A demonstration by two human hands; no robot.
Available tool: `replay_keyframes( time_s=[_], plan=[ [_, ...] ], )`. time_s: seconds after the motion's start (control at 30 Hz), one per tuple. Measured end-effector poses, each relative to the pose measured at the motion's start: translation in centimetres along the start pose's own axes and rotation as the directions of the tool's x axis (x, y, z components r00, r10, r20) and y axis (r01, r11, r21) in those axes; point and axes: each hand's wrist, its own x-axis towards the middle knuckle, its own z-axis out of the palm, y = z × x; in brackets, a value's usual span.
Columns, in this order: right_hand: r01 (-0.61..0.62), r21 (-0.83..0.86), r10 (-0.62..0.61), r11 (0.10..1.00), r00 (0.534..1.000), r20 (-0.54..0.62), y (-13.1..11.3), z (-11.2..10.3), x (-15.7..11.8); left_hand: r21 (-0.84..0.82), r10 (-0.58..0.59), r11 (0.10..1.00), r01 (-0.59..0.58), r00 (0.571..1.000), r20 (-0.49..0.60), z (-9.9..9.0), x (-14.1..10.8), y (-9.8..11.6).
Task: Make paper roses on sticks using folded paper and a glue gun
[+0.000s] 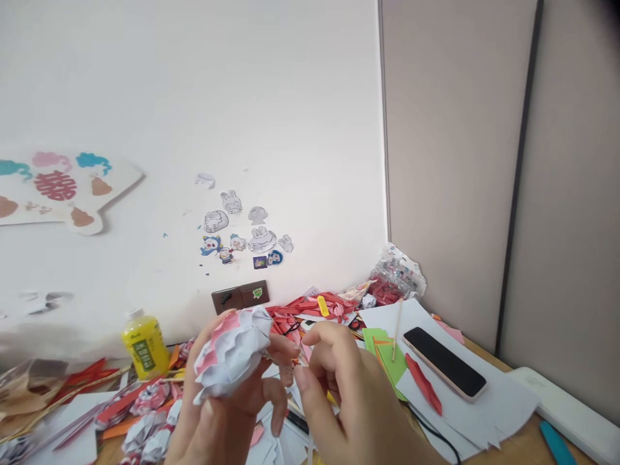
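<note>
A white and pink folded paper flower (235,358) is in my left hand (223,423), which is closed around its lower side with the thumb in front. Its ruffled paper layers lean up and to the right. Close by on the right, my right hand (351,384) has thumb and forefinger pinched beside the left fingertips, just off the end of the flower. Whatever lies between those fingertips is too small to make out. More crumpled red and white paper flowers (150,433) lie on the table to the left.
A yellow bottle (144,345) stands against the wall at the left. Red paper strips (295,310) are heaped behind my hands. At the right lie a phone (444,361), green paper (390,361), a red folded paper piece (423,382), white sheets (508,410) and a teal object (556,442).
</note>
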Motion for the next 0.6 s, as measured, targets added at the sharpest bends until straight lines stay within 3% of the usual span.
replay_keyframes(
  time_s=[0.3, 0.5, 0.6],
  plan=[
    [-0.065, 0.087, 0.052, 0.994, 0.988, 0.142, -0.2, 0.0, 0.1, -0.105, -0.021, 0.994, 0.023, 1.0, 0.022, -0.7, 0.7, -0.6],
    [-0.038, -0.014, 0.039, 0.999, 0.995, 0.089, -0.6, -0.4, 0.1, -0.246, -0.114, 0.961, 0.124, 0.992, 0.055, -1.2, 1.0, -1.5],
    [-0.032, 0.03, 0.029, 0.999, 0.993, 0.115, -0.7, -0.6, 0.3, -0.275, -0.135, 0.951, 0.143, 0.99, 0.047, -2.0, 1.3, -2.1]
  ],
)
